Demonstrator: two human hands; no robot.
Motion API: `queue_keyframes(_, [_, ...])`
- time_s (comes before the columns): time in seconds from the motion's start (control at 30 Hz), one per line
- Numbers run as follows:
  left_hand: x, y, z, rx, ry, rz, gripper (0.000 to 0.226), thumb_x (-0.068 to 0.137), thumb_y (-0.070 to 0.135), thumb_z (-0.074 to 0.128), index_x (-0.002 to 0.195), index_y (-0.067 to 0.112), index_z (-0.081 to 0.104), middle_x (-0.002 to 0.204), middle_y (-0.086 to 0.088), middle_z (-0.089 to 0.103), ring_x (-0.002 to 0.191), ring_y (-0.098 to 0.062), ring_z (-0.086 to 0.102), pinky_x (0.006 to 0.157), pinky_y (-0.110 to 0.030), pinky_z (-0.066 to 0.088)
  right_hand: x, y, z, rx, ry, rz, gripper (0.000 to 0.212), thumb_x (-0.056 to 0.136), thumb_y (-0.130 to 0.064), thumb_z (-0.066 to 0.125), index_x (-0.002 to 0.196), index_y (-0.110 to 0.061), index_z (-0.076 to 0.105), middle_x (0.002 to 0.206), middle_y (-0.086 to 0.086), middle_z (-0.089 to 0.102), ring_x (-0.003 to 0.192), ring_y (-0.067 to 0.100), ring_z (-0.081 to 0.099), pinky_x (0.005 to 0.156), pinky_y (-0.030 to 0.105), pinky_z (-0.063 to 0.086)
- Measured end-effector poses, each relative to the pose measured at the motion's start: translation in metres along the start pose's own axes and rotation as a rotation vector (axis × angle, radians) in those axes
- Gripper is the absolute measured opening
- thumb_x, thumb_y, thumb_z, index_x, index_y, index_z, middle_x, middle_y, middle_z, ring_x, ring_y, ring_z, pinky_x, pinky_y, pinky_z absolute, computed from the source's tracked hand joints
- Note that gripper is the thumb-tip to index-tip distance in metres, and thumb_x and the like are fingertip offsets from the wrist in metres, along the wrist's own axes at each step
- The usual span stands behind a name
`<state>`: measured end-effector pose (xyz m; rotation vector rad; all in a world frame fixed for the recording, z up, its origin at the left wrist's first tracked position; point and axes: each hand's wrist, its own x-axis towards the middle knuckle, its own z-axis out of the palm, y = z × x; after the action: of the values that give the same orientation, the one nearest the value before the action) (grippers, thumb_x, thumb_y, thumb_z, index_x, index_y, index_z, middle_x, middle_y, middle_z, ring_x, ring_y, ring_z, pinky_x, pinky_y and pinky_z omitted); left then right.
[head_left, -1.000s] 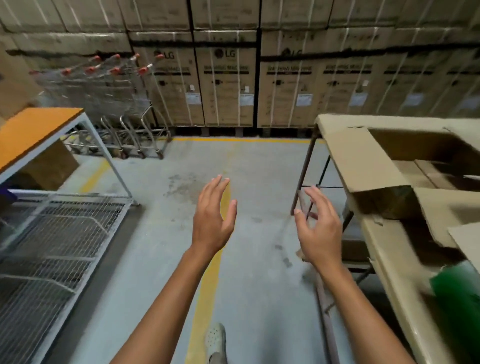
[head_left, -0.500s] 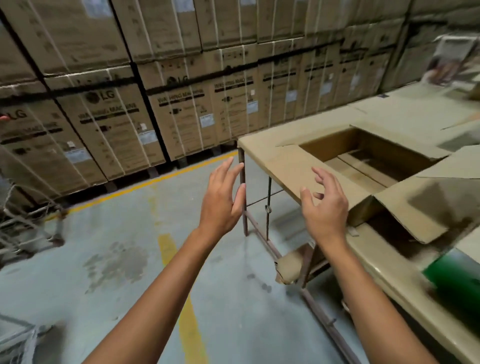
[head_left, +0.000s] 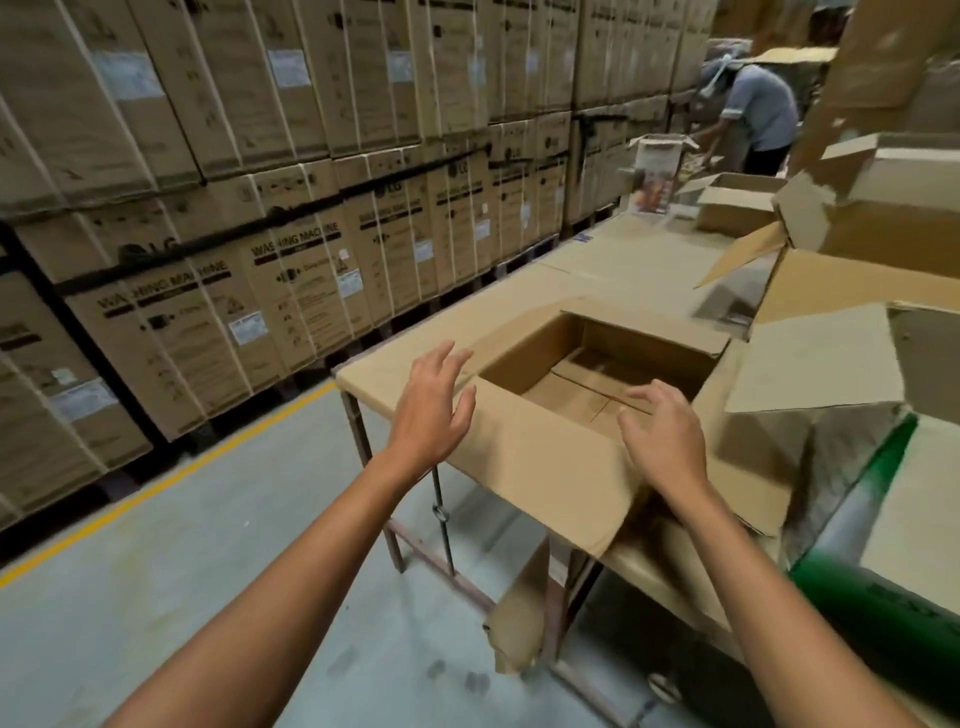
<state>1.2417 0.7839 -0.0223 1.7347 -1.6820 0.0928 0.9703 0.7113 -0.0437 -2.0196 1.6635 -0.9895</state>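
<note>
An open, empty cardboard box (head_left: 524, 358) lies on a long cardboard-covered table (head_left: 639, 260), its flaps spread flat. My left hand (head_left: 434, 408) hovers with fingers spread over the box's near-left flap. My right hand (head_left: 662, 434) hovers over the box's near edge, fingers loosely bent. Neither hand holds anything.
Stacked washing-machine cartons (head_left: 249, 218) line the left wall behind a yellow floor line (head_left: 156, 483). More open boxes (head_left: 831, 332) and a green object (head_left: 883, 597) crowd the table's right side. Another person (head_left: 753, 114) bends over at the far end. Brown paper (head_left: 524, 608) hangs under the table.
The view has swung right from the open floor to the table. Both hands have come over the open box and stayed empty.
</note>
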Motion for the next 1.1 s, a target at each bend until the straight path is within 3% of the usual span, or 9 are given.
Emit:
queue_keyframes(0.2, [0.075,-0.024,0.037,0.053,-0.108,0.002,0.049,0.095,0.024,0.058,0.143,0.017,0.049,0.153,-0.015,0.039,0.144,-0.030,0.030,0.114,-0.043,0.032,0.036,0.028,0.028,-0.291,-0.021,0.324,0.047,0.093,-0.036,0.056,0.136,-0.019,0.057,0.164,0.013,0.021,0.149,0.035,0.019,0.117,0.057,0.025])
queue_keyframes(0.27, [0.096,-0.033,0.053,0.070,-0.164,-0.039,0.049,0.095,0.026,0.057,0.142,0.018,0.049,0.155,-0.016,0.036,0.146,-0.030,0.027,0.114,-0.045,0.032,0.030,0.040,0.044,-0.332,-0.048,0.408,0.051,0.094,-0.041,0.052,0.140,-0.021,0.053,0.167,0.010,0.012,0.152,0.034,0.012,0.119,0.056,0.019])
queue_keyframes(0.43, [0.132,-0.057,0.091,0.092,-0.276,-0.174,0.051,0.094,0.030,0.056,0.142,0.016,0.048,0.149,-0.016,0.042,0.140,-0.033,0.032,0.112,-0.046,0.035,0.027,0.051,0.059,-0.335,0.027,0.443,0.059,0.096,-0.045,0.052,0.147,-0.019,0.042,0.167,0.008,0.014,0.153,0.029,0.013,0.122,0.052,0.018])
queue_keyframes(0.6, [0.148,-0.087,0.124,0.017,-0.362,-0.483,0.078,0.083,0.047,0.074,0.145,0.019,0.035,0.153,-0.019,0.027,0.140,-0.042,0.024,0.109,-0.059,0.035,0.020,0.039,0.069,-0.313,0.125,0.747,0.073,0.091,-0.044,0.058,0.153,-0.021,0.027,0.160,0.014,0.026,0.147,0.035,0.025,0.116,0.065,0.020])
queue_keyframes(0.73, [0.134,-0.101,0.146,-0.486,-0.446,-0.923,0.083,0.076,0.034,0.079,0.142,0.010,0.034,0.145,-0.025,0.037,0.128,-0.043,0.043,0.097,-0.051,0.048,0.020,0.026,0.071,-0.090,0.217,1.075,0.078,0.086,-0.035,0.066,0.152,-0.019,0.028,0.165,0.018,0.002,0.151,0.043,0.003,0.114,0.071,0.018])
queue_keyframes(0.8, [0.128,-0.101,0.148,-0.571,-0.441,-0.992,0.079,0.075,0.029,0.077,0.139,0.008,0.036,0.141,-0.028,0.042,0.122,-0.042,0.051,0.097,-0.050,0.051,0.020,0.019,0.073,-0.039,0.256,1.156,0.078,0.084,-0.031,0.067,0.151,-0.023,0.028,0.165,0.017,-0.004,0.150,0.045,-0.001,0.113,0.074,0.015])
queue_keyframes(0.9, [0.121,-0.103,0.143,-0.551,-0.452,-0.973,0.079,0.078,0.027,0.072,0.143,0.011,0.032,0.145,-0.030,0.037,0.122,-0.045,0.049,0.100,-0.047,0.050,0.013,0.011,0.076,0.026,0.329,1.259,0.076,0.086,-0.028,0.065,0.150,-0.025,0.024,0.165,0.019,-0.008,0.146,0.054,0.006,0.110,0.072,0.022])
queue_keyframes(1.0, [0.107,-0.107,0.138,-0.642,-0.450,-0.954,0.083,0.081,0.021,0.068,0.152,0.012,0.024,0.149,-0.031,0.034,0.131,-0.044,0.042,0.105,-0.044,0.045,0.001,0.009,0.082,0.123,0.414,1.327,0.080,0.088,-0.026,0.061,0.154,-0.024,0.015,0.164,0.024,-0.005,0.137,0.056,0.030,0.104,0.060,0.038])
queue_keyframes(1.1, [0.093,-0.117,0.134,-0.813,-0.402,-0.897,0.096,0.082,0.006,0.066,0.158,0.009,0.008,0.145,-0.027,0.043,0.126,-0.038,0.049,0.104,-0.041,0.047,-0.018,-0.002,0.095,0.194,0.540,1.286,0.081,0.089,-0.018,0.060,0.156,-0.020,0.015,0.155,0.029,0.029,0.123,0.050,0.049,0.097,0.049,0.049])
